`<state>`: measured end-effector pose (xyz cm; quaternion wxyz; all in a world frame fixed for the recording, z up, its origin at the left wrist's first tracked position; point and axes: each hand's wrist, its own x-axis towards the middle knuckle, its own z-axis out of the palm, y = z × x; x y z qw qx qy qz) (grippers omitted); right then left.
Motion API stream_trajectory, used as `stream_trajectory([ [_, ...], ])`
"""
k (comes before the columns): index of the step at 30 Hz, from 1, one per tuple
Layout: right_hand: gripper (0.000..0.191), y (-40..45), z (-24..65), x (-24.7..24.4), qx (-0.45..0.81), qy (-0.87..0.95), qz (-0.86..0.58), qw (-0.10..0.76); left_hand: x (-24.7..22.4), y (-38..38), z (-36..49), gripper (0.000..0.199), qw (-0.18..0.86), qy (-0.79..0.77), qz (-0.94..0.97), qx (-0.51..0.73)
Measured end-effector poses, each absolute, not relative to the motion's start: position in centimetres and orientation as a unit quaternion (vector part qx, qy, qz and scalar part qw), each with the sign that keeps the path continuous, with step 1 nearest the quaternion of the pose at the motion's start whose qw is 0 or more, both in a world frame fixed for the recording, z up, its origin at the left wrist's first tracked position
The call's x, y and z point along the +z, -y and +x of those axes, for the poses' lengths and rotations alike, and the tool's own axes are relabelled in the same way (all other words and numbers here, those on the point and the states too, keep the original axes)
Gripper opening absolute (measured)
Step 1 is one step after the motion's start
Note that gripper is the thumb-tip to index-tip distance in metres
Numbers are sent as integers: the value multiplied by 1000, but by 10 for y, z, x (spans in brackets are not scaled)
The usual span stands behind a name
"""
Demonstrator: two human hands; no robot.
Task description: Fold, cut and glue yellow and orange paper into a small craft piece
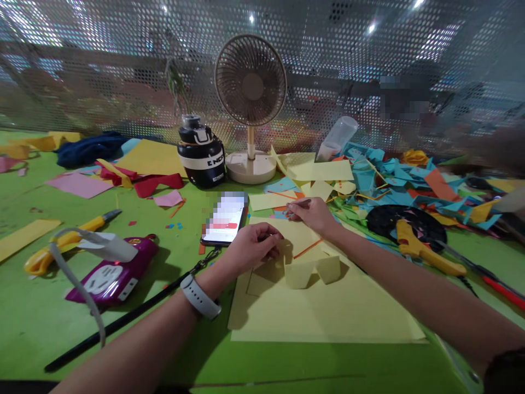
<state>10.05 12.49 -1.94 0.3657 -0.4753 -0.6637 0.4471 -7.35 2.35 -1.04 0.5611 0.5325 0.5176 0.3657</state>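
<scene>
My left hand (256,249), with a pale watch band at its wrist, hovers at the left edge of a large yellow paper sheet (324,320). Its fingers are loosely bent and nothing shows in them. Near the sheet's far edge, my right hand (318,214) pinches a thin, dark thing that I cannot make out. A folded yellow paper piece (299,272) stands on the sheet below both hands. Between it and my right hand lies an orange paper strip (307,249). Close beyond my left hand rests a lit phone (223,221).
A fan (251,82) and a black bottle (202,156) stand at the back. Blue paper scraps (369,169) heap at the right, behind a yellow glue gun (422,251). A yellow cutter (74,235), a purple device (117,271) and a black strap (127,317) lie left.
</scene>
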Motion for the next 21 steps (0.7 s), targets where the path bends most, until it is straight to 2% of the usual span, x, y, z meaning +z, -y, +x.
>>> stream_trajectory([
  [21,15,-113,96,-15,386,692,-482,374,-11,-24,-73,9,568,-523,521,363],
])
